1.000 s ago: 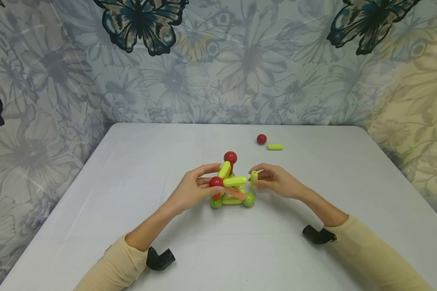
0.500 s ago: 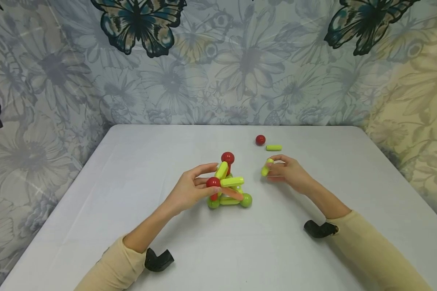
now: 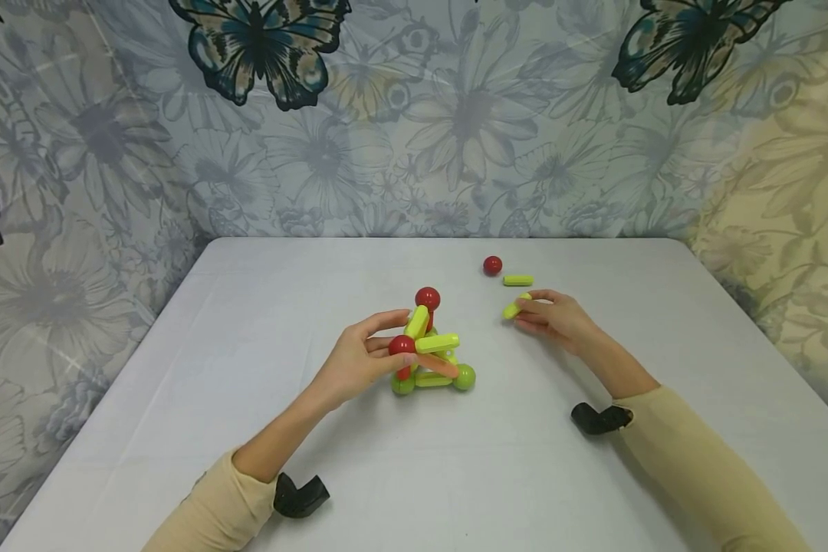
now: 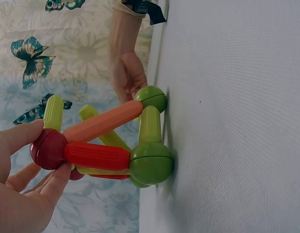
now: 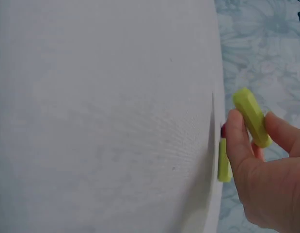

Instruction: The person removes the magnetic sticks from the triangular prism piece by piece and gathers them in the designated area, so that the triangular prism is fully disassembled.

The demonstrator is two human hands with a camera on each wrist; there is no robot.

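Note:
A frame of magnetic rods and balls stands on the white table, with green balls [image 4: 151,163] low and red balls [image 3: 428,298] high. My left hand [image 3: 355,356] grips its near red ball [image 3: 402,346] between thumb and fingers. From that ball an orange rod [image 4: 102,121] and a red rod [image 4: 97,156] slope down to green balls. A yellow-green rod [image 3: 438,343] also juts rightward from it, its far end free. To the right, my right hand [image 3: 559,318] pinches a loose yellow-green rod [image 5: 251,116], tilted and held above the table.
Behind the right hand, a loose red ball [image 3: 493,266] and another yellow-green rod [image 3: 518,280] lie near the table's [image 3: 283,268] back edge. A butterfly-patterned cloth [image 3: 469,153] hangs behind the table. Black wrist mounts [image 3: 301,496] stick out from both sleeves.
My right hand has carried its rod away from the frame, rightward and back toward the loose pieces. The rod went from upright to slanted. My left hand stays on the red ball.

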